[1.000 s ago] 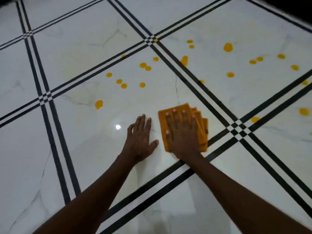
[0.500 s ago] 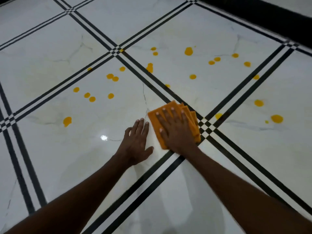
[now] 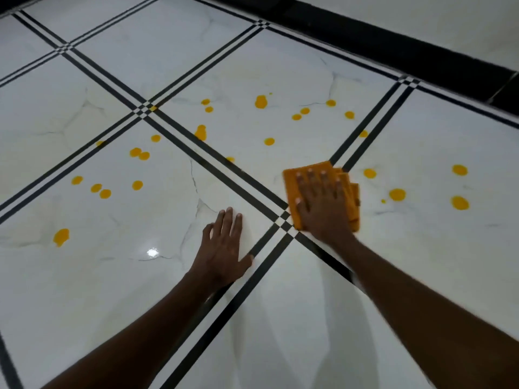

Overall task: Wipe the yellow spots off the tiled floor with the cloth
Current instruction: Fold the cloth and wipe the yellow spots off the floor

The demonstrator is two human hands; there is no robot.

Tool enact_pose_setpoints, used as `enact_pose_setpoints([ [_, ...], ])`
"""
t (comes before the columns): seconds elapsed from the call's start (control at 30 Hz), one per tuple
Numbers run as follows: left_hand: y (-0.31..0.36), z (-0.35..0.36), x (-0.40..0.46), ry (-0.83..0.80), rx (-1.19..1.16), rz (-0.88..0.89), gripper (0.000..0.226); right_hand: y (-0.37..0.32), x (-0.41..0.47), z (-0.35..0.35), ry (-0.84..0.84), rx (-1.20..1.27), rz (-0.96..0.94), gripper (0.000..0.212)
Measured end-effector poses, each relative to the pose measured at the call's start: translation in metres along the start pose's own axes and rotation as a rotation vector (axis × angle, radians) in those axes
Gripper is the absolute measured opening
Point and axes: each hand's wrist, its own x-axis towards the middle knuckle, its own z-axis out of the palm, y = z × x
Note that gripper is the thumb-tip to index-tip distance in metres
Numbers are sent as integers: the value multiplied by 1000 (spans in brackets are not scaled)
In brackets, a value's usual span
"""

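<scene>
A folded orange cloth (image 3: 292, 183) lies flat on the white tiled floor (image 3: 252, 318), just right of a crossing of black grout lines. My right hand (image 3: 323, 209) presses on it with straight, spread fingers. My left hand (image 3: 223, 248) rests flat on the tile to the left of the crossing, holding nothing. Several yellow spots dot the tiles: one (image 3: 370, 173) just right of the cloth, a larger one (image 3: 397, 194) further right, a blob (image 3: 61, 236) far left, and one (image 3: 269, 141) beyond the cloth.
Black double grout lines (image 3: 179, 136) cross the floor diagonally. A dark skirting band (image 3: 393, 51) runs along the far right edge with a pale wall above. A light glare (image 3: 152, 252) shows on the tile left of my left hand.
My right hand has slid the cloth rightward across the grout crossing onto the neighbouring tile, close to the spots there. My left hand stays flat on the floor; the view has shifted right.
</scene>
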Motion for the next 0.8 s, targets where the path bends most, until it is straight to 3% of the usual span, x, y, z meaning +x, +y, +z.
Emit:
enact_pose_setpoints([
  [0.07, 16, 1, 6, 29, -4, 55, 96, 36, -6, -3, 42, 5, 175, 65],
  [0.17, 44, 0, 24, 61, -39, 94, 95, 15, -50, 0, 85, 8, 292, 66],
  [0.3, 71, -1, 44, 88, -75, 60, 94, 7, -60, 3, 9, -6, -48, 65],
  [0.37, 82, 2, 48, 112, -91, 46, 94, 49, -38, -2, -11, -15, -68, 64],
  [0.47, 102, 0, 51, 146, -130, 96, 94, 113, -31, -9, 53, 9, 264, 63],
  [0.57, 138, -5, 65, 113, -105, 131, 92, 95, -70, -6, 114, 6, 452, 65],
  [0.63, 154, -7, 71, 91, -100, 110, 91, 71, -87, -2, 76, 8, 364, 66],
  [0.73, 151, -7, 69, 64, -77, 107, 92, 89, -66, -5, -11, -24, 10, 65],
  [0.8, 145, -8, 66, 45, -68, 129, 94, 130, -48, -12, 2, -5, 69, 63],
])
